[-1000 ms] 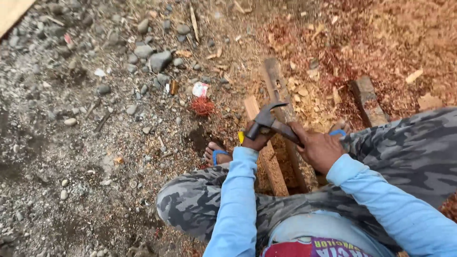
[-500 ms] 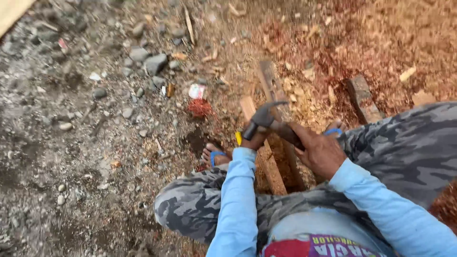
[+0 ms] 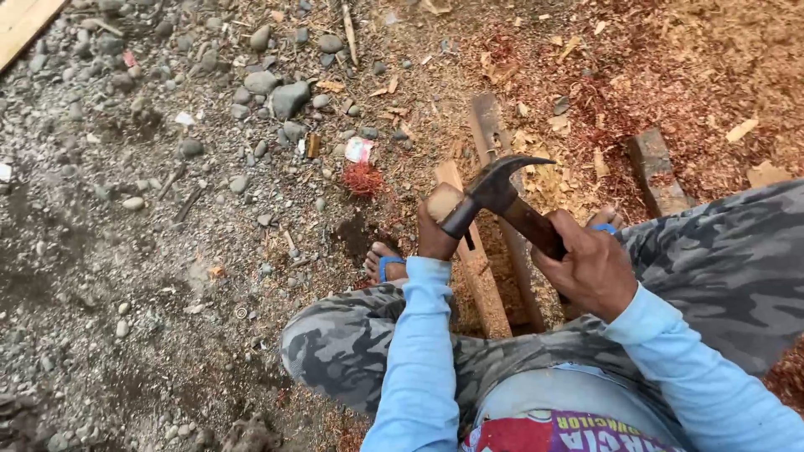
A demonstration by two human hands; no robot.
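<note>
Gravel and red sawdust underfoot; my right hand (image 3: 586,268) grips the claw hammer (image 3: 502,197) raised, while my left hand (image 3: 435,238) fingers wrap the wooden strip (image 3: 473,251), steadying it.

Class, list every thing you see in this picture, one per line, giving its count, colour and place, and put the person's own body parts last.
claw hammer: one, dark metal head with brown wooden handle, raised at centre.
small wood piece: one, pale tan, under the hammer head.
wooden slats: at least two, reddish brown, on the ground between the knees.
wood block: one, dark brown, lying at right.
wood shavings: many, orange-red, upper right ground.
stones: many, grey, upper left gravel.
plank: one, pale yellow, top left corner.
red tuft: one, by the gravel at centre.
sandal strap: one seen clearly, blue, on the foot.
left hand: holds the small wood piece.
right hand: grips the hammer handle.
</note>
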